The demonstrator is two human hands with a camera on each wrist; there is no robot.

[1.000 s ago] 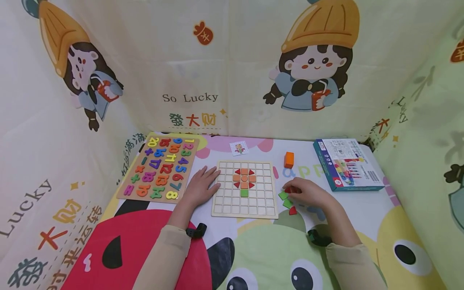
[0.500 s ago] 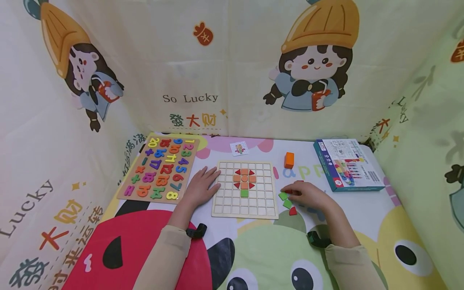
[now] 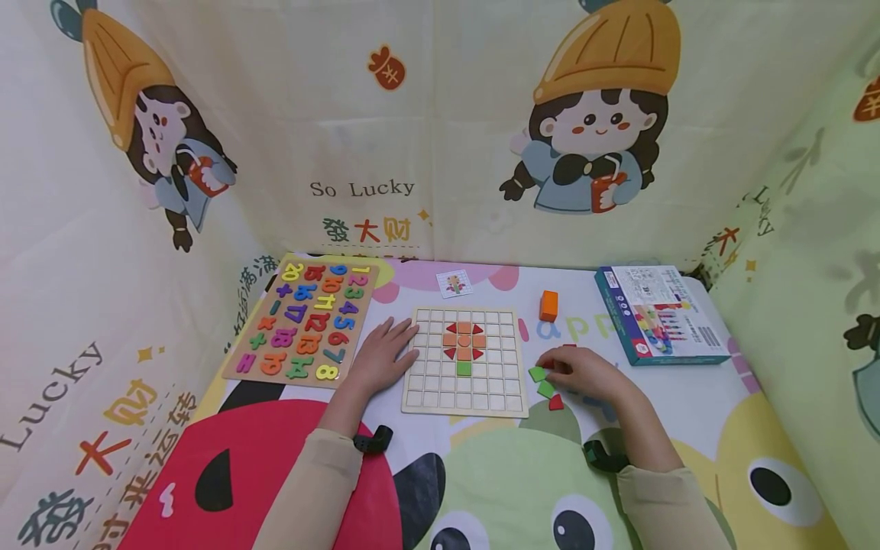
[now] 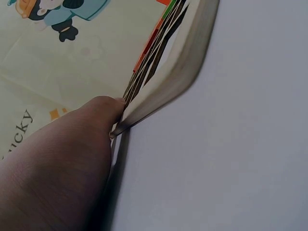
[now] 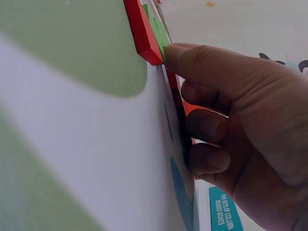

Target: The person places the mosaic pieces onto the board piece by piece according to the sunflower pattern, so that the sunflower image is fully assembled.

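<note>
A wooden grid board lies at mid-table in the head view. Orange squares, red triangles and one green square sit in its cells. My left hand rests at the board's left edge, fingers spread; its thumb touches the edge in the left wrist view. To the right, my right hand bends over loose green tiles and a red piece. In the right wrist view the thumb meets a green tile; the index fingertip is hidden, so a pinch cannot be confirmed.
A number puzzle board lies left of the grid board. A small picture card and an orange block lie farther back. The flat teal box stands at the back right. Printed cloth walls the table.
My right hand has shifted slightly down over the loose tiles, and a bit of red now shows behind its knuckles. My left hand has stayed at the board.
</note>
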